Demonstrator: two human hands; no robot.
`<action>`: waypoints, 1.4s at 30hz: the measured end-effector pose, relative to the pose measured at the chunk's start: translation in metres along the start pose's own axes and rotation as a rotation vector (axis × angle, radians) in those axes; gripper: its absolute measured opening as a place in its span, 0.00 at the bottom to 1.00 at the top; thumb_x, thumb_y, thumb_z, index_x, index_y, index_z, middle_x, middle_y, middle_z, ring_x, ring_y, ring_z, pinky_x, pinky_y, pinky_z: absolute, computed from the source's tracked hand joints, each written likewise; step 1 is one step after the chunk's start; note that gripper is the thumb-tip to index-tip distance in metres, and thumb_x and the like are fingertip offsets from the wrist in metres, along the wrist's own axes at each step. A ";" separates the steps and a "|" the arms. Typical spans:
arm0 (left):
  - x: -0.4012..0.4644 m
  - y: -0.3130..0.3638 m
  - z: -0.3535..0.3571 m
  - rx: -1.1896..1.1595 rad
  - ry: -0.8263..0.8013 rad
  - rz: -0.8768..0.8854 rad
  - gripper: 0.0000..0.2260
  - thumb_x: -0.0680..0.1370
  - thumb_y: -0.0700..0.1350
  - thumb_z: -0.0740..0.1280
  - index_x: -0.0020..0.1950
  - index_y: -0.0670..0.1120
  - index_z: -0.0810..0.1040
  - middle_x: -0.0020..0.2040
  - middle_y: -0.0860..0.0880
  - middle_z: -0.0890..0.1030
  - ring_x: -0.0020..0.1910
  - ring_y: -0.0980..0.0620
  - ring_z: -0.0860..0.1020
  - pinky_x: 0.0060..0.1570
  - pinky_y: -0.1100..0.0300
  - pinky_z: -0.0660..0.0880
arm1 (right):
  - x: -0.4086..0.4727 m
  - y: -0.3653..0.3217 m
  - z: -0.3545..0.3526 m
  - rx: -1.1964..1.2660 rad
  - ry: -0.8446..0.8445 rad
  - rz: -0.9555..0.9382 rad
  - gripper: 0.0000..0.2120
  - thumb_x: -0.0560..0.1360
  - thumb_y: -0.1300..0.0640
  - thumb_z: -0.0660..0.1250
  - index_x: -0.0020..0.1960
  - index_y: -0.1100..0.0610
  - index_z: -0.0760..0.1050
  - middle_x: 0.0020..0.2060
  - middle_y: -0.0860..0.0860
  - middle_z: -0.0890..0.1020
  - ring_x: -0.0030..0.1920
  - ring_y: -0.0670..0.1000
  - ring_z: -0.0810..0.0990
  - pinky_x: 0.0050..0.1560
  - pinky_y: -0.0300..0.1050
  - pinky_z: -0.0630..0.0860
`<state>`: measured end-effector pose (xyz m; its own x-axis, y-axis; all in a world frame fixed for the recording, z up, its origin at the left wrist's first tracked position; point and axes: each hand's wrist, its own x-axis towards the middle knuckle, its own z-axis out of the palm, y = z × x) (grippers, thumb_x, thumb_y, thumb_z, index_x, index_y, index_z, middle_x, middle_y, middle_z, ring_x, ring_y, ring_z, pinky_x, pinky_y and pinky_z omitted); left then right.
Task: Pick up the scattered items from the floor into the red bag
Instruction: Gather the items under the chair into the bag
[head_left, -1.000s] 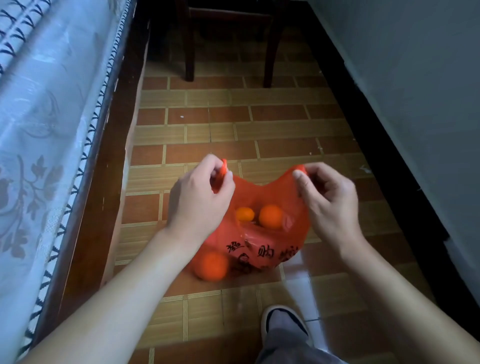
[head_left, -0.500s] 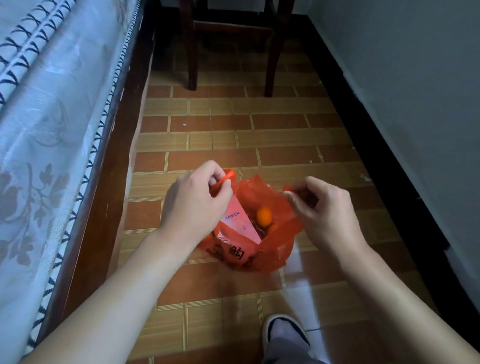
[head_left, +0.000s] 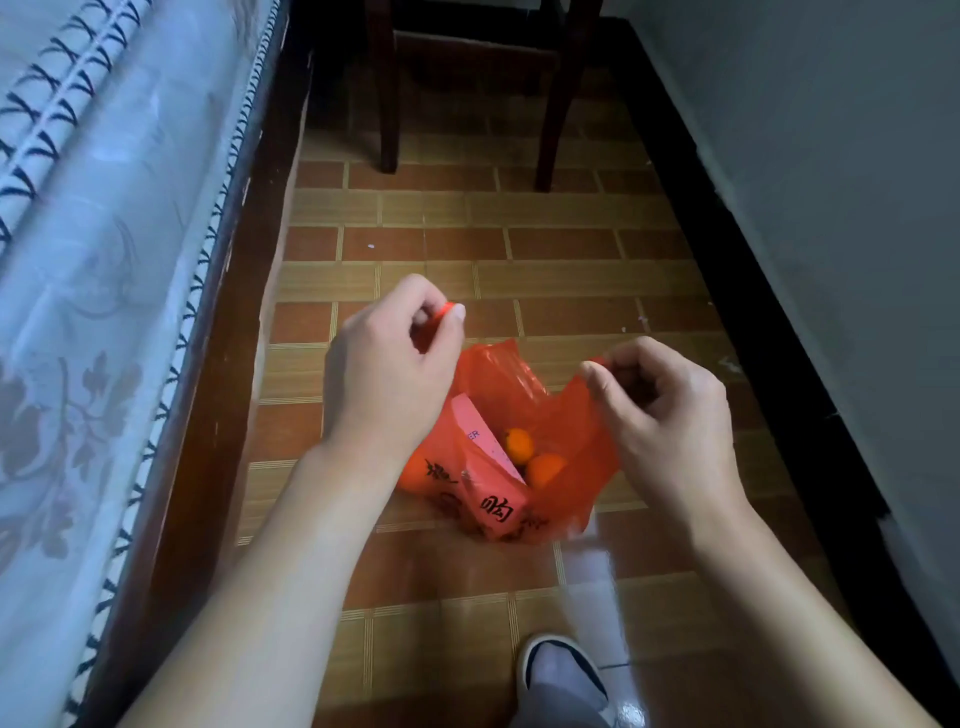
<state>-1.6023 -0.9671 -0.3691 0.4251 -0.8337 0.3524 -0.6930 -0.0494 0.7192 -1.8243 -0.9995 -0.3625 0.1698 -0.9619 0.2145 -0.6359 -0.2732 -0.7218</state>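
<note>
Red plastic, the red bag (head_left: 566, 447) sits on the floor (head_left: 467, 249), with oranges (head_left: 519, 444) and a box (head_left: 483, 441) inside. Left hand (head_left: 387, 374) and right hand (head_left: 662, 410) each pinch a handle. Packing looks done; next, lift both handles together.

Patterned bedsheet (head_left: 104, 260), dark chair legs (head_left: 387, 104), tiled floor (head_left: 441, 571), slipper (head_left: 563, 670).

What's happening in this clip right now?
A person holds a red plastic bag open above the tiled floor, the left hand pinching one handle and the right hand pinching the other. Inside are a pink box and small oranges. No loose items show on the visible floor.
</note>
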 end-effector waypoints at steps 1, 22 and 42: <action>0.005 0.003 -0.006 -0.013 0.009 -0.032 0.08 0.82 0.51 0.69 0.44 0.50 0.78 0.36 0.56 0.78 0.38 0.54 0.78 0.37 0.53 0.78 | 0.004 -0.006 -0.007 0.000 -0.009 0.011 0.08 0.80 0.53 0.73 0.42 0.52 0.80 0.34 0.43 0.81 0.38 0.45 0.80 0.35 0.33 0.72; 0.147 0.240 -0.123 -0.018 -0.055 -0.367 0.07 0.81 0.47 0.69 0.45 0.47 0.79 0.39 0.54 0.81 0.41 0.55 0.80 0.44 0.51 0.78 | 0.154 -0.188 -0.213 0.083 -0.233 0.272 0.06 0.80 0.56 0.71 0.44 0.53 0.80 0.35 0.43 0.82 0.37 0.43 0.79 0.36 0.31 0.69; 0.295 0.172 -0.120 -0.094 -0.113 -0.428 0.06 0.81 0.45 0.71 0.45 0.46 0.79 0.39 0.53 0.81 0.41 0.54 0.80 0.43 0.50 0.78 | 0.295 -0.238 -0.135 0.010 -0.201 0.355 0.06 0.79 0.55 0.71 0.43 0.51 0.79 0.34 0.43 0.82 0.36 0.45 0.82 0.35 0.42 0.76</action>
<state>-1.5257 -1.1558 -0.0697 0.5920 -0.8043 -0.0523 -0.4105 -0.3567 0.8392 -1.7242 -1.2162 -0.0384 0.0857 -0.9796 -0.1815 -0.6740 0.0771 -0.7347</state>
